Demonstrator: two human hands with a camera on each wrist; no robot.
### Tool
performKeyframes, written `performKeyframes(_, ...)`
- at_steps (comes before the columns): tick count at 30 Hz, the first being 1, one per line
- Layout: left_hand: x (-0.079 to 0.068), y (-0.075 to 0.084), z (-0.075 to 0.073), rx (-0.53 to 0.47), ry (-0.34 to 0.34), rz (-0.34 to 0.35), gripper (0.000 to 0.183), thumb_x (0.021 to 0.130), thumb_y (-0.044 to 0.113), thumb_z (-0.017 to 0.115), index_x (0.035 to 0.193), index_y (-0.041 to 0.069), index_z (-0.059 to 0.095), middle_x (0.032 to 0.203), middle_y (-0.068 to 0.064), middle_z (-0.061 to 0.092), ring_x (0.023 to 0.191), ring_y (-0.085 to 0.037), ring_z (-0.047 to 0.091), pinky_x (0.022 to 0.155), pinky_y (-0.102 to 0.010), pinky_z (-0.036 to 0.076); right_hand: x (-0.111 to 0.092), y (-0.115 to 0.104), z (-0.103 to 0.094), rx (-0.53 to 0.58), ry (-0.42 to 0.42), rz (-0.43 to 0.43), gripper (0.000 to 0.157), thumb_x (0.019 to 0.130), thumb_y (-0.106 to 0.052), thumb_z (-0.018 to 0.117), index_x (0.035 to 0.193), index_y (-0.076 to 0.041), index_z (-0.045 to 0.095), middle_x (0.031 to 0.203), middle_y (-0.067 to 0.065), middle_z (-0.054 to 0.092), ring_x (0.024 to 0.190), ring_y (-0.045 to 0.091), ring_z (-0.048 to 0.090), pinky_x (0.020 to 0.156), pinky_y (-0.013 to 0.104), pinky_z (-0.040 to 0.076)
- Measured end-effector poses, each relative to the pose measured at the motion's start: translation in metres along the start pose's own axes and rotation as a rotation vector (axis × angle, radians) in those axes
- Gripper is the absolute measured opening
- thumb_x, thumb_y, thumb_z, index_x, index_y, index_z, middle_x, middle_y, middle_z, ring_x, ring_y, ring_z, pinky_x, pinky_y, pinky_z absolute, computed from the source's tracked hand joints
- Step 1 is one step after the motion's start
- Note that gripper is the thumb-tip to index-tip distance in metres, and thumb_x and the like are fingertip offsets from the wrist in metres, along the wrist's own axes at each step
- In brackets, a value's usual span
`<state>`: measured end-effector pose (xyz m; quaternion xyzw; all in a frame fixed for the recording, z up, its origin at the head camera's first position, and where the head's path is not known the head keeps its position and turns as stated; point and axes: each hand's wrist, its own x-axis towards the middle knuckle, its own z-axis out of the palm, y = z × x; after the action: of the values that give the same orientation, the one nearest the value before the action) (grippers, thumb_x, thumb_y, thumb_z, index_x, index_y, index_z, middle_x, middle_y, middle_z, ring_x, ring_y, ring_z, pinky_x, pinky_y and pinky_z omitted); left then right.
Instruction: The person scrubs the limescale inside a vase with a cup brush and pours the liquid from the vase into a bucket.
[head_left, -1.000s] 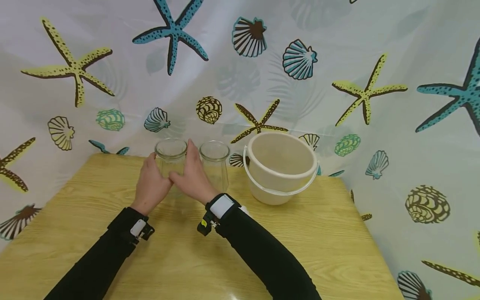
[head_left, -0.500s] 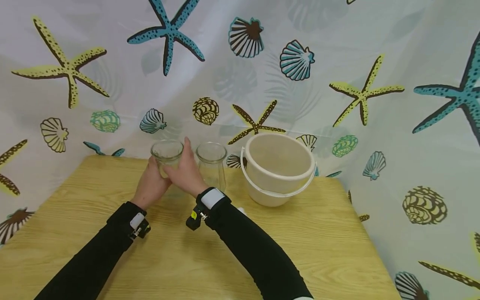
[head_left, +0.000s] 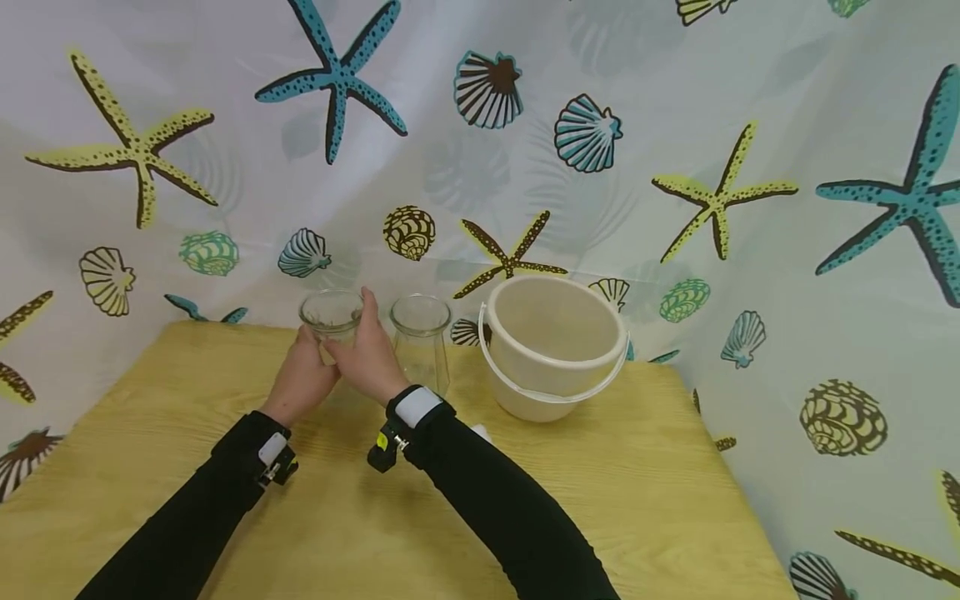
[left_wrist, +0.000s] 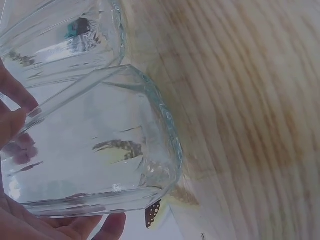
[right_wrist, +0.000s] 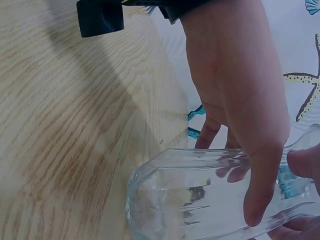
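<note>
Two clear glass vases with flared rims are side by side at the back left of the wooden table. My left hand (head_left: 303,379) grips the left vase (head_left: 330,312) from its left side, fingers curled round it. On the opposite side my right hand (head_left: 370,354) holds the same vase, its thumb lying across the glass in the right wrist view. The faceted base of this vase (left_wrist: 125,145) is close to the wood; whether it touches cannot be told. Apart from my hands, the second vase (head_left: 422,354) is upright just to the right.
A cream bucket (head_left: 543,379) with its handle lowered stands right of the vases. Part of a small white thing (head_left: 482,432) shows behind my right forearm. A curtain (head_left: 450,183) printed with starfish and shells hangs behind the table (head_left: 600,500).
My right hand has shifted slightly left, closer round the left vase, and its thumb now lies further across it. The head view has moved a little. The second vase and bucket stay put.
</note>
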<state>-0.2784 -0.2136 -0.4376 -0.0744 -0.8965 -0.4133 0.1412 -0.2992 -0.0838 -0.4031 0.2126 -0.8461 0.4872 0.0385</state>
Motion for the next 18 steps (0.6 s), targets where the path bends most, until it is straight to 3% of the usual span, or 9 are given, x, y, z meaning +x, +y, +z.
performKeyframes(10,-0.006,0.002,0.002,-0.017,0.021,0.038,0.076,0.088,0.008,0.065,0.144,-0.002,0.016,0.136,-0.032,0.033,0.121,-0.043,0.037,0.090,-0.063,0.039,-0.007,-0.002,-0.002,0.008,0.023,-0.008,0.088,0.089,-0.026,0.068,0.151,-0.012,0.008,0.141,0.015,0.043,0.120,0.016,0.043,0.094,0.038,0.045)
performKeyframes(18,-0.017,0.011,-0.001,0.039,0.036,0.024,0.082,0.086,0.008,0.068,0.146,-0.001,0.014,0.138,-0.031,0.035,0.121,-0.041,0.038,0.090,-0.061,0.041,-0.020,-0.008,-0.005,0.035,0.028,-0.024,0.086,0.088,-0.026,0.069,0.150,-0.012,0.012,0.137,0.014,0.048,0.117,0.013,0.045,0.093,0.037,0.046)
